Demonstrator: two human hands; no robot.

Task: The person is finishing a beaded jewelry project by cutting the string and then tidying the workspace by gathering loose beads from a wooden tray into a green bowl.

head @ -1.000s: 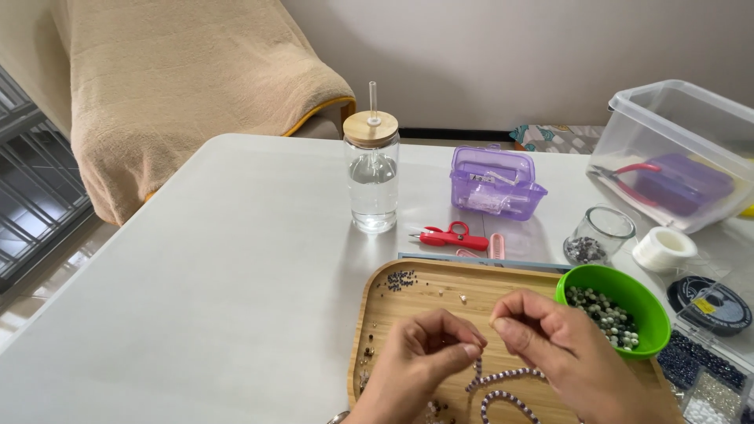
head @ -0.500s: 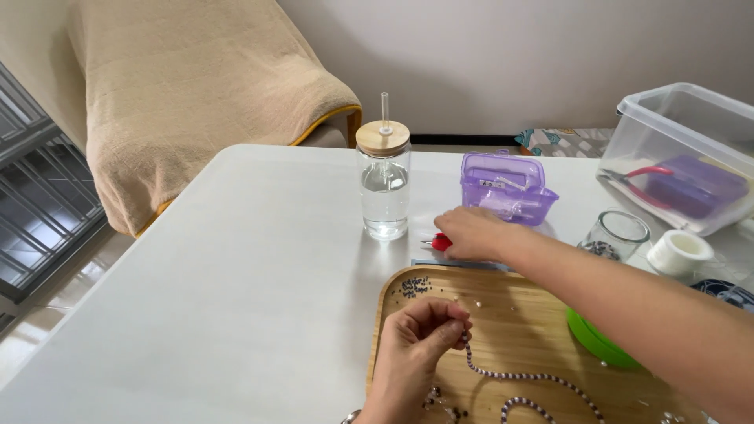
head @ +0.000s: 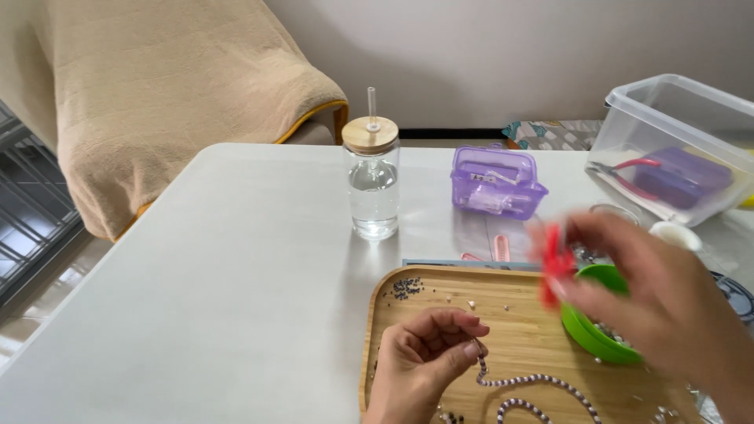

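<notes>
— Left hand (head: 420,357)?
— Fingers pinched the bead string (head: 534,385) on the wooden tray (head: 393,314).
— Right hand (head: 660,306)?
— Blurred, gripping red scissors (head: 556,263) above the green bowl (head: 601,338).
— Surroundings?
— Glass jar (head: 373,188), purple case (head: 496,182), clear bin (head: 675,149) on the worktop (head: 236,267).

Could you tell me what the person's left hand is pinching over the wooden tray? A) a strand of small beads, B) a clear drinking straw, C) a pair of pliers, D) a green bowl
A: the left hand pinches one end of the bead strand, which trails across the wooden tray, while the blurred right hand holds a red tool.
</notes>
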